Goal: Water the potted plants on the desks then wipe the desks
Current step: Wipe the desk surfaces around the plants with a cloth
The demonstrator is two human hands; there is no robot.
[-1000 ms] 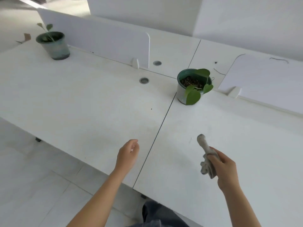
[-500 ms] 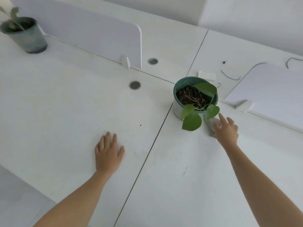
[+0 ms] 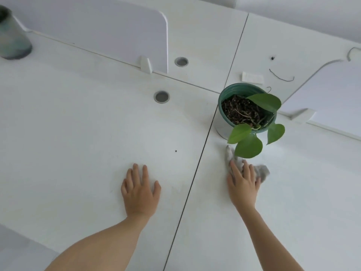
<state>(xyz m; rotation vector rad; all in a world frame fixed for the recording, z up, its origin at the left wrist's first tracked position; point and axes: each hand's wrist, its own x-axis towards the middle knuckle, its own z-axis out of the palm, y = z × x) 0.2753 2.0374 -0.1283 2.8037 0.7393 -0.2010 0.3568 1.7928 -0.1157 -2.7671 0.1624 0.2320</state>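
My right hand presses a grey cloth flat on the right white desk, just in front of the green potted plant. The cloth sticks out past my fingers on both sides, and one end lies under a hanging leaf. My left hand rests flat, fingers spread, on the left white desk and holds nothing. A second pot stands at the far left edge of the view, partly cut off.
A dark seam runs between the two desks. White divider panels stand along the back of each desk. Two round cable grommets sit near the back. A white label and a dark wire bit lie behind the green pot.
My right hand has drawn the cloth back from beside the pot toward me and to the left. My left hand stays flat on the left desk. The view has moved closer.
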